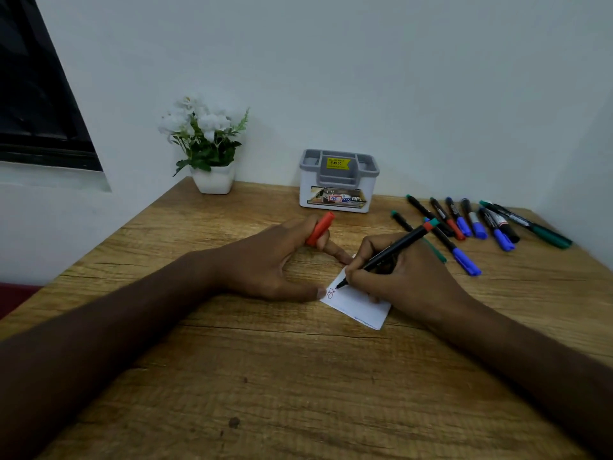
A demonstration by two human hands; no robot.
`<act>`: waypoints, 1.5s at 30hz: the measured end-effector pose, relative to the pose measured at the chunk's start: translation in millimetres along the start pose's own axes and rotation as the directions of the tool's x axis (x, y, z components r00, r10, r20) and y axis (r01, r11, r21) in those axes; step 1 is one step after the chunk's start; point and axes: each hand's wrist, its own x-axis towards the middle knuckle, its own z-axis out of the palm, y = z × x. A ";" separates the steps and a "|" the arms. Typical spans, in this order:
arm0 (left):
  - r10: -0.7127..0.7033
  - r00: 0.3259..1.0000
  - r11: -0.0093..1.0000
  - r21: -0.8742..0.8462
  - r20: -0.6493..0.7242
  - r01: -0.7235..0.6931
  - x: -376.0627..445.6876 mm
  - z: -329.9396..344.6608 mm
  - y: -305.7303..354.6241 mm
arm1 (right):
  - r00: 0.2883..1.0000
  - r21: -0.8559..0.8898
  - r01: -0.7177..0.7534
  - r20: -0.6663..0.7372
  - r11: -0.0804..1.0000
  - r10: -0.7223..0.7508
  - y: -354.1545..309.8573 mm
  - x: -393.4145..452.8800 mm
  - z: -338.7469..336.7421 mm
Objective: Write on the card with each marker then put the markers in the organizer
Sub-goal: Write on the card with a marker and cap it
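Wooden desk (298, 376) carries your card (360, 305) at centre, organizer (338, 190) at twelve o'clock. Your right hand (408, 277) pinches the marker (391, 249), writing; your left hand (265, 260) clamps the red cap (321, 228), thumb pinning the card. Ease that thumb and it may skid, smearing ink.

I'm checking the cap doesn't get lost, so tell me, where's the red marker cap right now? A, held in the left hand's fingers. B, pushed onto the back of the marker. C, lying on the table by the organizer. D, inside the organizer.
A: the red cap sits gripped between the curled fingers of the left hand, whose thumb steadies the card while the right hand writes.
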 end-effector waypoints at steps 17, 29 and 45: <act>-0.023 1.000 1.000 -0.011 -0.001 0.023 -0.8 -1.3 4.3 | 0.999 -0.010 -0.038 -0.017 0.999 0.038 0.2 0.8 -1.5; -0.005 1.000 0.999 -0.036 -0.006 0.005 -0.9 -1.7 4.4 | 0.998 -0.020 -0.023 -0.055 1.000 0.022 5.9 4.0 -1.7; 0.000 1.000 0.999 -0.036 -0.006 0.000 -0.1 -1.7 4.9 | 0.997 -0.010 -0.060 -0.041 0.998 0.060 7.1 5.0 -2.3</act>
